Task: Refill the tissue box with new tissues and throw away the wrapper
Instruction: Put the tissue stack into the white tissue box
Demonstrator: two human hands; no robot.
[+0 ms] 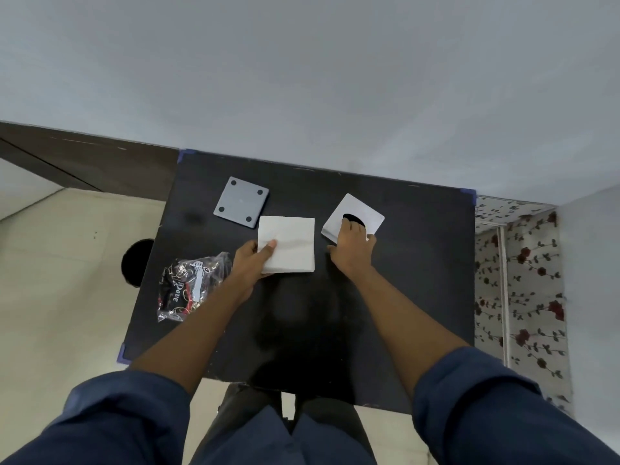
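A white stack of tissues (292, 245) lies in the middle of the black table (419, 263). My left hand (251, 263) grips the stack's near left corner, thumb on top. To its right stands the white square tissue box (360, 209) with a dark oval hole in its top. My right hand (352, 248) rests on the box, fingers reaching into the hole and over its near edge. The grey box base (241, 202), with dark round feet at its corners, lies upside down at the back left. The empty crumpled plastic wrapper (191, 285) lies by my left forearm.
The table stands against a pale wall. A dark round opening (137, 263) shows on the floor left of the table. A floral-patterned cloth (523, 280) hangs to the right. Beige floor lies to the left.
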